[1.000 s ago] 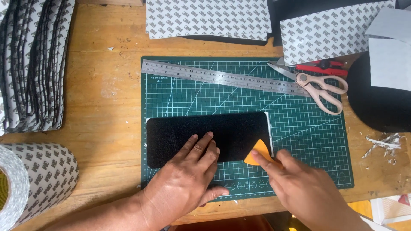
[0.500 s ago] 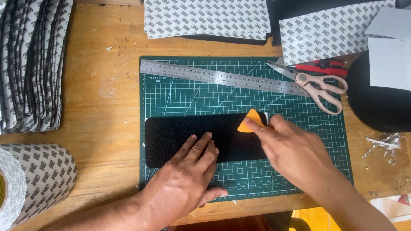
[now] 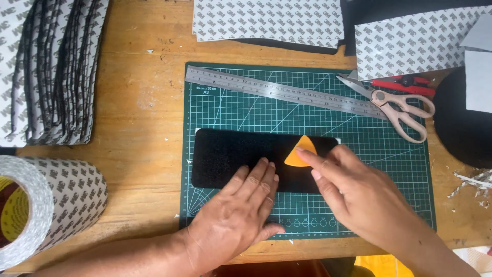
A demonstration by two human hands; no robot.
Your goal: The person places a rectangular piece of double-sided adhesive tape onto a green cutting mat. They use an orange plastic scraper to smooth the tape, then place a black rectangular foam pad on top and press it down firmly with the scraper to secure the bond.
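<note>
Pressing flat on the near edge of a black felt strip (image 3: 241, 156), the left hand (image 3: 241, 218) lay with fingers spread, palm down, pinning the strip to the green cutting mat (image 3: 389, 200). Right hand (image 3: 353, 192) pinched a small orange triangular scraper (image 3: 301, 152) against the strip's right part, fingertips on its near edge. Strip lay lengthwise across the mat's middle, rounded corners, a sliver of white backing showing at its ends.

Judged step: smoothing the felt onto its backing. Next stroke would seem to need steady downward pressure and the left hand holding so the strip does not creep.

Far side of mat: steel ruler (image 3: 282, 92), slightly slanted; scissors (image 3: 397, 105) to its right, overlapping the mat's edge. Wooden desk (image 3: 138, 138) underneath. Left: stacked backed strips (image 3: 51, 72) and a large tape roll (image 3: 46, 205). Far: printed liner sheets (image 3: 266, 20). Right edge: trimmings (image 3: 474, 182).
</note>
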